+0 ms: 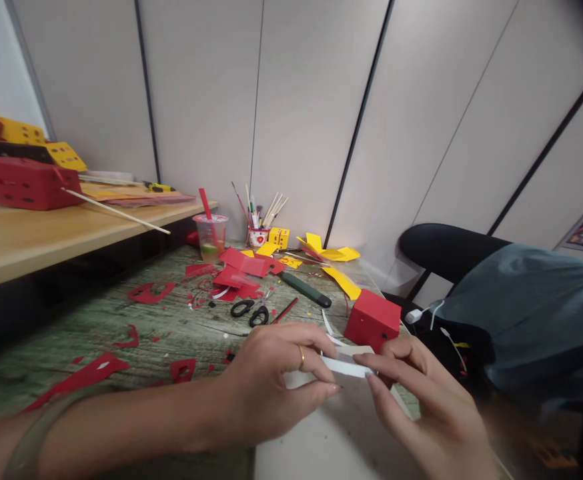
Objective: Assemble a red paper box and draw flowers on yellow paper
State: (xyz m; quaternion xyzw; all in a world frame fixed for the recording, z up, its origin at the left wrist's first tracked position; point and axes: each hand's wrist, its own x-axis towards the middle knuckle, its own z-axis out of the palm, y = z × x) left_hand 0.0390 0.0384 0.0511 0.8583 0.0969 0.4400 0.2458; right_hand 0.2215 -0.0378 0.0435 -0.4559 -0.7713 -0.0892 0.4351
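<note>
Between my two hands stretches a narrow white strip point(346, 367), likely paper or tape. My left hand point(276, 380), with a ring on one finger, pinches its left end. At the other end, the thumb and fingers of my right hand point(421, 393) are closed on it. Below the strip lies a pale board point(316, 440) with small dark specks. A red paper box point(373, 319) stands just beyond my right hand. Black-handled scissors point(251, 311) and a green-handled cutter point(305, 289) lie past my left hand.
Red paper scraps point(89, 377) and yellow paper pieces point(342, 283) litter the table. A plastic cup point(210, 237) with a red straw and a pot of brushes point(259, 236) stand at the back. A raised wooden shelf point(71, 230) holds red boxes point(26, 181). A black chair point(436, 250) is at right.
</note>
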